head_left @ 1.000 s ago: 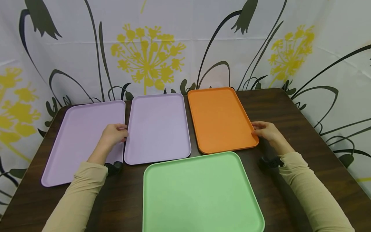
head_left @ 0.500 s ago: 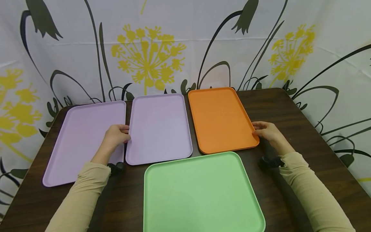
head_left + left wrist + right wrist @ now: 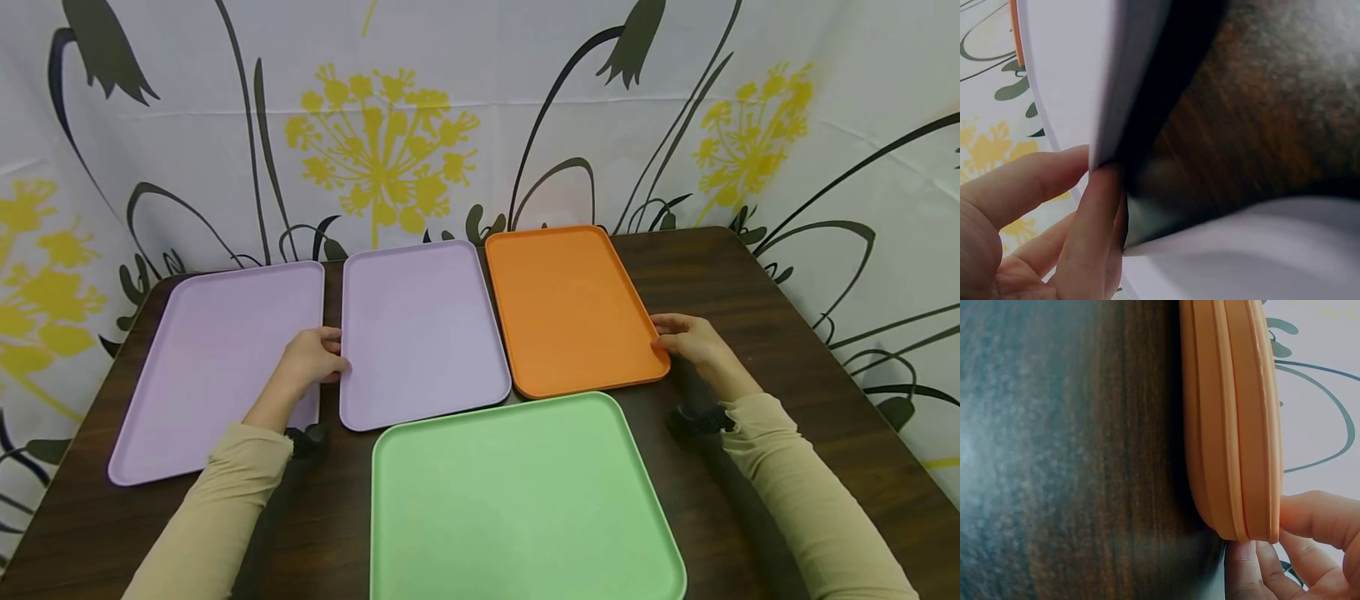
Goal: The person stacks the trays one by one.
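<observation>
In the head view, my left hand point(image 3: 309, 358) pinches the left rim of the middle lavender tray point(image 3: 420, 333), thumb on the upper edge and fingers lower down, as the left wrist view shows of the tray rim point(image 3: 1107, 106). At the right, my right hand point(image 3: 693, 342) holds the near right corner of the orange tray point(image 3: 573, 308). Two orange trays point(image 3: 1229, 425) lie stacked in the right wrist view, the thumb against the top one and the fingers at their lower edge. The lavender tray's near right corner almost meets the orange one.
A larger lavender tray point(image 3: 225, 358) lies at the left, partly beneath my left forearm. Nearest me is a green tray point(image 3: 525, 500), its front edge out of frame. The dark wooden table point(image 3: 787, 400) backs onto a flower-printed cloth point(image 3: 540, 67).
My left hand has slid the middle lavender tray to the right, closing the gap to the orange trays and widening the one on its left. My right hand has stayed in place.
</observation>
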A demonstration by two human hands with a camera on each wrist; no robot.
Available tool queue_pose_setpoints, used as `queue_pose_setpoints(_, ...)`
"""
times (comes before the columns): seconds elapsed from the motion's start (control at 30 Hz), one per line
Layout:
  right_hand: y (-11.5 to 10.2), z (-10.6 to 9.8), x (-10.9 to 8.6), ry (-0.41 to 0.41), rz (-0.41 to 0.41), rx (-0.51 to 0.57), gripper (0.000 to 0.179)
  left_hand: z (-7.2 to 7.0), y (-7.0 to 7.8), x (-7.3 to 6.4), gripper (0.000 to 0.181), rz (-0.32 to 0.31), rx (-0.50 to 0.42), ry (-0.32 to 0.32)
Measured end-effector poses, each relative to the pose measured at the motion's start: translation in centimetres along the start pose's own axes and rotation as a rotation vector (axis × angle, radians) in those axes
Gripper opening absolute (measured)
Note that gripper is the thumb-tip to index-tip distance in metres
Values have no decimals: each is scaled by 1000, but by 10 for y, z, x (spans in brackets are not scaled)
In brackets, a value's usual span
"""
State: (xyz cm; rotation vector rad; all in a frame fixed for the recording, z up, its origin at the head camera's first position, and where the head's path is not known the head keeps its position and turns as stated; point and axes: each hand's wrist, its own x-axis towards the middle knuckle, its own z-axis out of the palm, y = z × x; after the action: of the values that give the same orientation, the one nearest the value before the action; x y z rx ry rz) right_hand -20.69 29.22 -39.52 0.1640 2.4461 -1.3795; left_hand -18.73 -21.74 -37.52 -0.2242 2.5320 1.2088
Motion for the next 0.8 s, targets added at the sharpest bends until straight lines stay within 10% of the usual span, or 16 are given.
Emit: queue_pose_setpoints(0.8, 2, 2, 2, 7, -2, 34, 53, -19, -9, 3, 65, -20, -87, -52)
